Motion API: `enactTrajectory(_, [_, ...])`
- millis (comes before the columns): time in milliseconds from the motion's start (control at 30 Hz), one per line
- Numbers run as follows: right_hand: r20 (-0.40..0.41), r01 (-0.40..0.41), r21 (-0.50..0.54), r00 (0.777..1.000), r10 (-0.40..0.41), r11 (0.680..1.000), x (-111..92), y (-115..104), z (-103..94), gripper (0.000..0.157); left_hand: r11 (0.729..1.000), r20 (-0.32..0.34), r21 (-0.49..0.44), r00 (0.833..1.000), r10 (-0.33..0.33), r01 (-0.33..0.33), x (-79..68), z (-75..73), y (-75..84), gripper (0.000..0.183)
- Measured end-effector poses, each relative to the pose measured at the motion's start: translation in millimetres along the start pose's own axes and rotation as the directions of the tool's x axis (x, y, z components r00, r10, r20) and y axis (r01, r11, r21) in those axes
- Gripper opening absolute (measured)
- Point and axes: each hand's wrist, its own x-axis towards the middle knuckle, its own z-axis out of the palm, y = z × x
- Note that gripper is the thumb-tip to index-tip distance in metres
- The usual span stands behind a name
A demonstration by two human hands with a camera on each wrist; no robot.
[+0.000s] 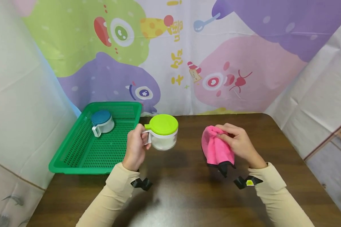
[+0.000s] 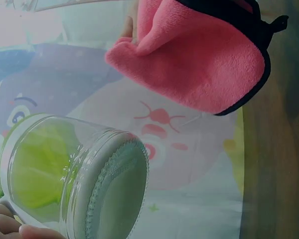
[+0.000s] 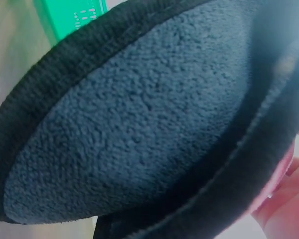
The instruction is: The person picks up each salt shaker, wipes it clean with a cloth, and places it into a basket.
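While the left hand (image 1: 135, 147) grips the lidded jar (image 1: 162, 132) by its handle near the worktop's (image 1: 187, 195) far edge, right-hand fingers (image 1: 226, 131) pinch the pink cloth (image 1: 216, 148); jar judged rigid, smooth, breakable, cloth soft and light.

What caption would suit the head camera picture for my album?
Left hand grips the handle of a clear green-lidded jar while right hand pinches a pink black-edged cloth beside a green plastic basket.

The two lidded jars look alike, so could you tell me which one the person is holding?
The green-lidded jar, gripped by its handle in the left hand over the table. The blue-lidded jar sits untouched in the green basket.
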Motion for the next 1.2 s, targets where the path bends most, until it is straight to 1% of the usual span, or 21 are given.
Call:
enactTrajectory(233, [-0.014, -0.012, -0.046, 1.0, 0.011, 0.999, -3.9, 5.1, -11.9, 0.031, 1.0, -0.019, -0.001, 1.0, -0.008, 0.008, 6.5, -2.8, 9.4, 0.035])
enactTrajectory(467, [-0.048, -0.03, -0.107, 0.999, 0.025, 0.994, -7.4, 10.5, -24.9, 0.032, 1.0, -0.041, -0.01, 0.999, 0.023, -0.023, 14.7, -4.4, 17.1, 0.036])
enactTrajectory(733, [-0.083, -0.027, -0.146, 0.996, 0.015, 0.989, -9.4, 16.0, -39.8, 0.031, 0.999, -0.062, -0.007, 0.997, 0.054, -0.054, 25.0, -16.0, 21.1, 0.036])
enactTrajectory(900, [-0.104, -0.041, -0.173, 0.994, 0.023, 0.984, -11.3, 17.7, -49.3, 0.031, 0.997, -0.059, -0.002, 0.995, 0.08, -0.08, 29.4, -22.8, 25.2, 0.035])
enactTrajectory(1200, [-0.141, -0.049, -0.204, 0.99, 0.02, 0.978, -13.3, 21.3, -63.3, 0.03, 0.996, -0.077, -0.009, 0.993, 0.092, -0.093, 36.5, -31.7, 32.0, 0.035])
